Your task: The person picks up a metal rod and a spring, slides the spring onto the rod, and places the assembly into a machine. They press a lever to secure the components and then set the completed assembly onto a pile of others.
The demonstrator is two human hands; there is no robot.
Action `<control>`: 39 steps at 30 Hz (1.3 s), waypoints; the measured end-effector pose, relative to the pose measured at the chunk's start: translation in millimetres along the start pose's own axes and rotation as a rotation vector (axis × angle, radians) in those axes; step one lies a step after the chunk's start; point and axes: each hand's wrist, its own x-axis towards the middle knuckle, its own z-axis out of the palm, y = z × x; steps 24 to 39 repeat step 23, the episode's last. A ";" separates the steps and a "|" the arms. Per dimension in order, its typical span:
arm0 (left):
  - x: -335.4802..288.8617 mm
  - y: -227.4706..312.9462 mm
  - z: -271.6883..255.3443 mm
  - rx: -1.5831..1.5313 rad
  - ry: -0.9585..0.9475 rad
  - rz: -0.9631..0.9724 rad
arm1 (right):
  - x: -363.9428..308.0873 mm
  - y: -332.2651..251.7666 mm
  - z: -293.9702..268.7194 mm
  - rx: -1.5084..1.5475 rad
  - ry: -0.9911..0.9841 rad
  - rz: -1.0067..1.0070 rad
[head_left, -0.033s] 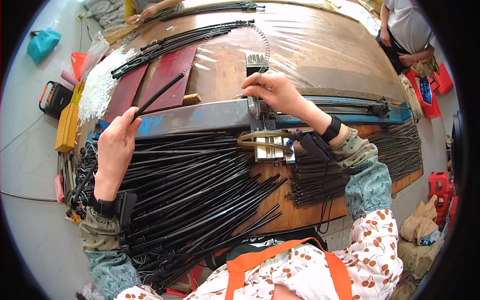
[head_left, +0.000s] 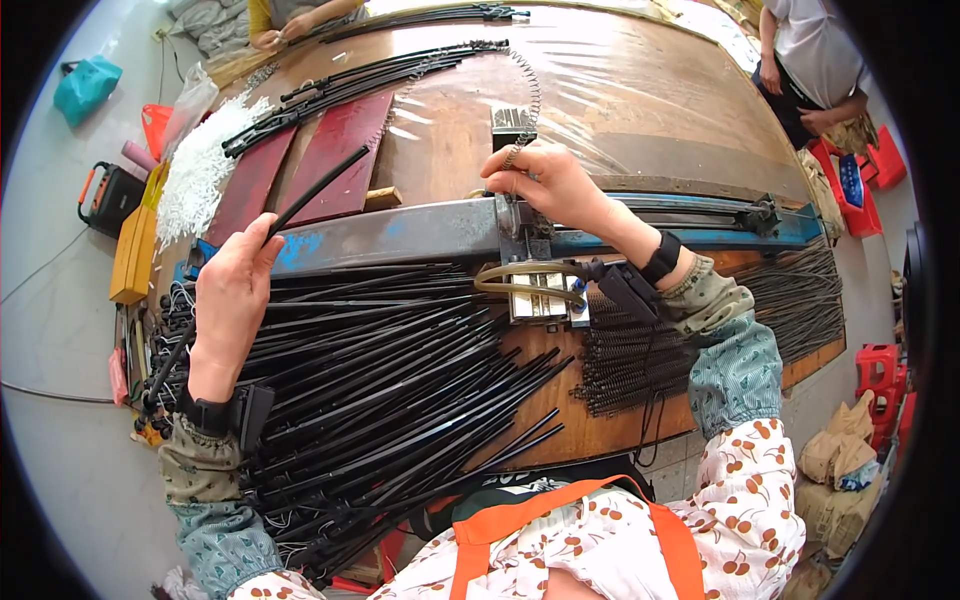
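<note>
My left hand (head_left: pixel 231 290) is closed round a black tube (head_left: pixel 322 190), whose upper end slants up to the right over the dark red boards. Between the pinched thumb and fingers of my right hand (head_left: pixel 545 185) is a long thin coil spring (head_left: pixel 535 92). The spring bows upward, its far stretch bending to the left and fading near the tube's upper end; whether it touches the tube I cannot tell. Beneath my right hand stands a metal clamp device (head_left: pixel 545 295) with a yellowish hose. Many black tubes (head_left: pixel 390 350) lie heaped below my left hand.
A pile of coil springs (head_left: pixel 630 360) lies right of the clamp device. A blue-grey metal rail (head_left: pixel 420 232) crosses the table. White plastic pieces (head_left: pixel 205 165) are heaped at the left, beside dark red boards (head_left: pixel 335 150). Two other people stand at the far side.
</note>
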 end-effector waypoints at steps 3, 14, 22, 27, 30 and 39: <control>1.0 1.5 -1.9 -0.017 0.031 0.014 | 11.4 1.9 4.7 0.103 -0.104 0.058; -10.4 -35.2 11.0 0.173 -0.076 0.067 | -96.6 54.7 -80.5 -0.873 0.120 -0.152; 81.1 79.5 163.6 -0.119 -0.120 0.465 | -233.9 96.7 -203.0 -0.977 0.255 0.189; 84.8 75.8 163.6 -0.105 -0.113 0.454 | -237.7 103.9 -207.1 -0.956 0.232 0.218; 84.8 75.8 163.6 -0.105 -0.113 0.454 | -237.7 103.9 -207.1 -0.956 0.232 0.218; 84.8 75.8 163.6 -0.105 -0.113 0.454 | -237.7 103.9 -207.1 -0.956 0.232 0.218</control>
